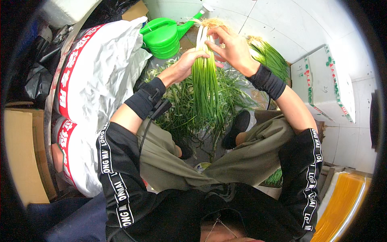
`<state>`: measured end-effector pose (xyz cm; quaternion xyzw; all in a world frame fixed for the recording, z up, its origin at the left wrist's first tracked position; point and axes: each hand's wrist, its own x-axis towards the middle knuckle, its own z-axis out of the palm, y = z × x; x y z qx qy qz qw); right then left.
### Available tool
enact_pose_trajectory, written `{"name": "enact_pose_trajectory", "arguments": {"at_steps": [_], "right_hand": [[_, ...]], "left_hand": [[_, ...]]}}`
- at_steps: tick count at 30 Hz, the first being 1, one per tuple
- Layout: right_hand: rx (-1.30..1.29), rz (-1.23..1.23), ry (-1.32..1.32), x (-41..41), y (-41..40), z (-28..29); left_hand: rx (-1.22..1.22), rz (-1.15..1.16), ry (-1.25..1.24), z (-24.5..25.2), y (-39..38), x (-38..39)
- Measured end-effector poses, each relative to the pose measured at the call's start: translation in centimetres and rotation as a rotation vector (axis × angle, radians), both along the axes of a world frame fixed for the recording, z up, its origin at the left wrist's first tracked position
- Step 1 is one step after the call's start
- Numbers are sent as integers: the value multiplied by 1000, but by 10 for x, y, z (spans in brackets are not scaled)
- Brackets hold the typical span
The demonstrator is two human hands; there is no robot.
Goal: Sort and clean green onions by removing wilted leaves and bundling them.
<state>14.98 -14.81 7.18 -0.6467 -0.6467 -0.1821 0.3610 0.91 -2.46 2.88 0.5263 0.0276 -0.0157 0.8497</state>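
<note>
A bunch of green onions [206, 81] hangs before me, its pale stalks and stringy roots at the top and its green leaves downward. My left hand [188, 63] is closed around the stalks from the left, the thumb across their front. My right hand [231, 47] is at the upper right of the bunch, thumb and fingers bent at the white stalks just below the roots; whether it pinches a stalk is unclear. Beneath the bunch, a heap of loose leaves and trimmings [178, 104] covers the floor between my feet. Another bunch of green onions [270, 57] lies beyond my right wrist.
A green watering can [161, 39] stands at the back, left of the bunch. Large white plastic sacks [112, 60] fill the left side. A white foam box [322, 81] stands at the right by the tiled wall [287, 18]. More green leaves [273, 178] show beside my right thigh.
</note>
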Motion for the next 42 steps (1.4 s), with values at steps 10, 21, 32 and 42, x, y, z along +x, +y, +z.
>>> {"name": "enact_pose_trajectory", "arguments": {"at_steps": [10,21,32,42], "right_hand": [[-57,-67,-121,8,4,-2],[-168,-32,294,0,-3,0],[-105,32,351,5,-1,-4],[-23,-25,459,11,2,-2]], "left_hand": [[-43,-26,-7,3,-3,2],[-99,-49,20,7,-1,-2],[-2,-56,-71,-1,0,2],[-105,-32,-5,-6,0,8]]}}
